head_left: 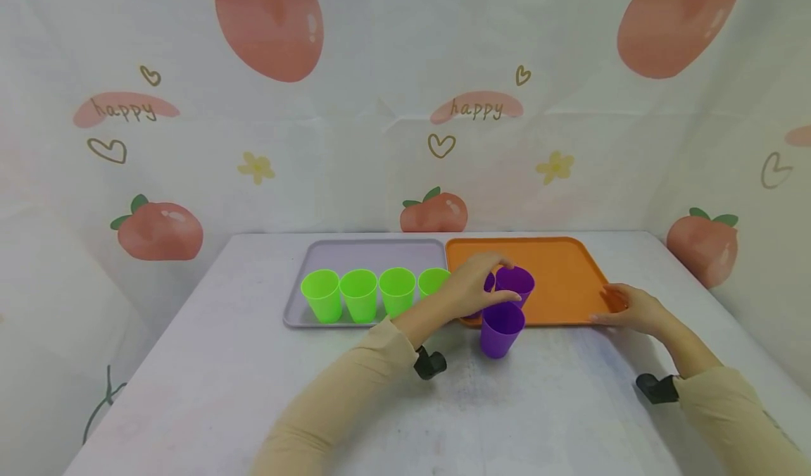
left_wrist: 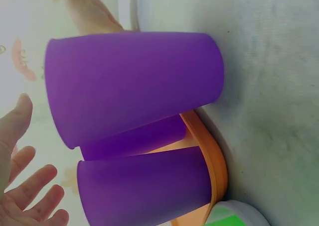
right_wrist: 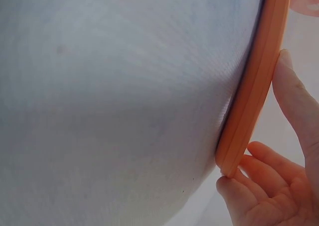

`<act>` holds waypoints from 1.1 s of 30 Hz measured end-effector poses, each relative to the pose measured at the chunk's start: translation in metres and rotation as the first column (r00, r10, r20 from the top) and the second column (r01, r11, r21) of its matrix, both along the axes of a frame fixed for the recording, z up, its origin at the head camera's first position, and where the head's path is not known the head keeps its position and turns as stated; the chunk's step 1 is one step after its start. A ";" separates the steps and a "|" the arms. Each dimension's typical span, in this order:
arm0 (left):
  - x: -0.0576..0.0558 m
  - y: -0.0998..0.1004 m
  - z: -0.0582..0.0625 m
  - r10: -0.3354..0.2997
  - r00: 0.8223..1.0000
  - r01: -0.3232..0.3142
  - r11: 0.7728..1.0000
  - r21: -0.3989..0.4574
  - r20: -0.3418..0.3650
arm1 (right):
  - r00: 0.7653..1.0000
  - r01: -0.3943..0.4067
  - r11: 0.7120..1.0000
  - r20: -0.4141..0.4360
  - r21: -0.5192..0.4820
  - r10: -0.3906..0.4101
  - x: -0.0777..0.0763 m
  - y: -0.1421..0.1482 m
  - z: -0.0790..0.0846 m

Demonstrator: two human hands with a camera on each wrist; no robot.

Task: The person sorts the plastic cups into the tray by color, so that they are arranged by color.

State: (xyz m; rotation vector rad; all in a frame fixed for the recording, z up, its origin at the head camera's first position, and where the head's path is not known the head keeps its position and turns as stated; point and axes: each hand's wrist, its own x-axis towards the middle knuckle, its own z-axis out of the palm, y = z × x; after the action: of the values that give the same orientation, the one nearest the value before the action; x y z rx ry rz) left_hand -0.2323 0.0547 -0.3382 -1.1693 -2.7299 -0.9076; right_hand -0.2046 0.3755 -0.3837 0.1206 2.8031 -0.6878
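Three purple cups are near my left hand (head_left: pixel 472 286). One purple cup (head_left: pixel 500 335) stands upright on the table, just before the front rim of the orange tray (head_left: pixel 564 279). Two more, a back purple cup (head_left: pixel 516 286) and a partly hidden left purple cup (left_wrist: pixel 144 186), stand on that tray. My left hand hovers over the cups, thumb and fingers spread apart, holding nothing in the left wrist view. At the tray's front right corner, my right hand (head_left: pixel 633 310) holds the rim, thumb on the front edge and fingers round the side.
A grey tray (head_left: pixel 374 251) adjoins the orange one on the left. Along its front stands a row of several bright green cups (head_left: pixel 359 296), the rightmost partly behind my left wrist. The white table (head_left: pixel 209 391) ends at a printed cloth backdrop (head_left: pixel 355 173).
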 end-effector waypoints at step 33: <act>0.046 -0.043 -0.019 -0.097 0.995 0.094 0.985 0.144 0.016 | 0.999 -0.034 0.999 -0.018 -0.002 0.034 0.002 0.000 0.002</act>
State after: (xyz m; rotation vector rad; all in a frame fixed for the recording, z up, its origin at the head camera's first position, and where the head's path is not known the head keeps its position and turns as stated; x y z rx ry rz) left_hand -0.1866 0.0120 -0.3576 -1.2786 -2.5947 -1.1134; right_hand -0.2023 0.3754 -0.3817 0.0671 2.8144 -0.6873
